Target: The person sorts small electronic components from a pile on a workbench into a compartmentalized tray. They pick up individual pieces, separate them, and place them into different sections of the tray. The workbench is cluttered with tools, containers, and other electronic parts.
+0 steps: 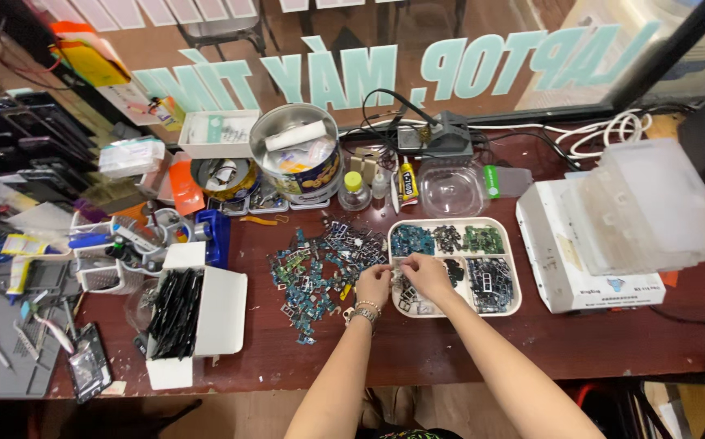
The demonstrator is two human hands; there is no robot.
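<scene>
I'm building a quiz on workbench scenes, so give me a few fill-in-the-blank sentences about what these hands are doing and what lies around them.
1. Both hands meet over the white ____ tray of sorted small parts.
2. The left hand has a ____ at its wrist.
3. Left of the right hand, a loose pile of small parts lies on the dark red ____.
4. The open white box at the left holds ____ strips.

Missing words: divided; bracelet; table; black
</scene>
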